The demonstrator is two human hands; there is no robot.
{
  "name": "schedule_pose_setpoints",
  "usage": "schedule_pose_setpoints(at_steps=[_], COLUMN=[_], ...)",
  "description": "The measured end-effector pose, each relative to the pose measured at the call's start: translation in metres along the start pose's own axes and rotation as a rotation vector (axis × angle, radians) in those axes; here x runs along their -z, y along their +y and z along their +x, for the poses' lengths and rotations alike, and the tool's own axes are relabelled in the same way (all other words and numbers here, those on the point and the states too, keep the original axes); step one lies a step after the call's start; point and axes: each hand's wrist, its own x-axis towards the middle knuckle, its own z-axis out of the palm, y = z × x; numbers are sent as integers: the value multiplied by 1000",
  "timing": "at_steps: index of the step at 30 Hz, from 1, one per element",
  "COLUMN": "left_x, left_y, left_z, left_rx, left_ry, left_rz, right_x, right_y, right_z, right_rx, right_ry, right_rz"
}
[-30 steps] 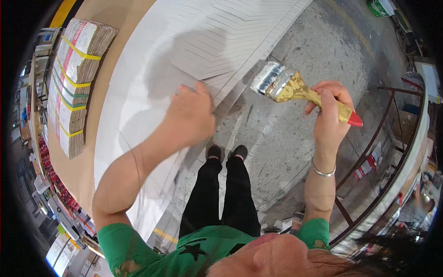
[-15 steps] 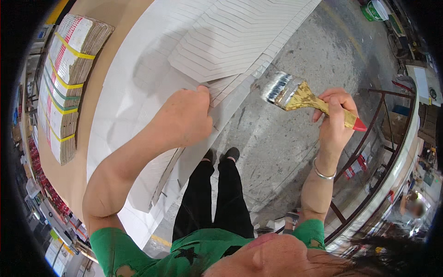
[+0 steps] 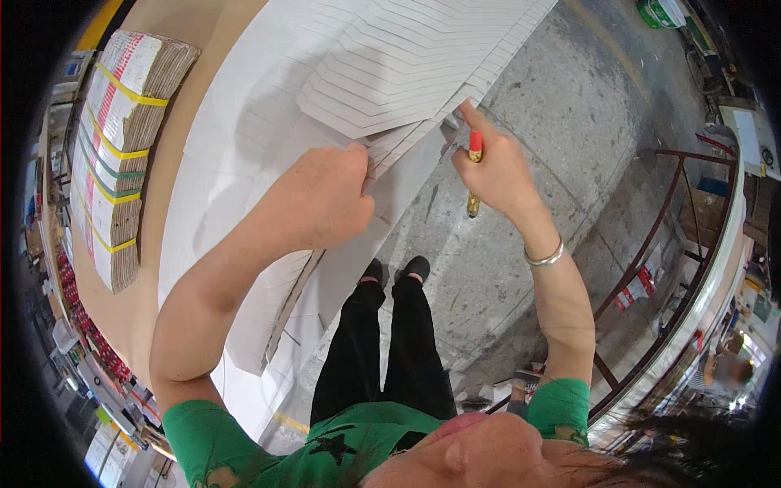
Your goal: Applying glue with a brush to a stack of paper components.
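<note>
Both hands grip the fanned white sheets (image 3: 390,73); right hand (image 3: 496,175) also clasps a red-tipped brush handle (image 3: 474,163).

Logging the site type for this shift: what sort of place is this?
Probably a small print-finishing or carton workshop: a fanned stack of white card sheets on a brown worktable, strapped bundles of flat cartons, bare concrete floor, and a paintbrush in the right hand.

Left hand (image 3: 325,199) gripping fanned white sheets (image 3: 390,69), right hand (image 3: 496,171) holding brush (image 3: 474,175)
</note>
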Motion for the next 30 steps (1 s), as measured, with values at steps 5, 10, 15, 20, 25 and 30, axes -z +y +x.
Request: schedule_pose_setpoints(at_steps=[5,10,15,20,25,30], left_x=[0,-9,-11,-11,-9,-4], left_y=[-1,-10,-12,-12,-10,-1], left_z=[-1,0,1,4,2,-1], left_rx=[25,-22,-54,-55,-48,-3], left_ry=[4,56,70,73,79,36], left_rz=[-2,-12,-32,-10,-8,34], right_x=[-5,11,3,-46,-34,-10], right_y=[-3,-15,-7,-1,6,-10], right_z=[-9,-30,-30,-60,-77,-35], right_rx=[68,-24,-26,68,106,20], right_ry=[-6,-95,-64,-13,-21,115], right_rz=[47,344,352,38,142,185])
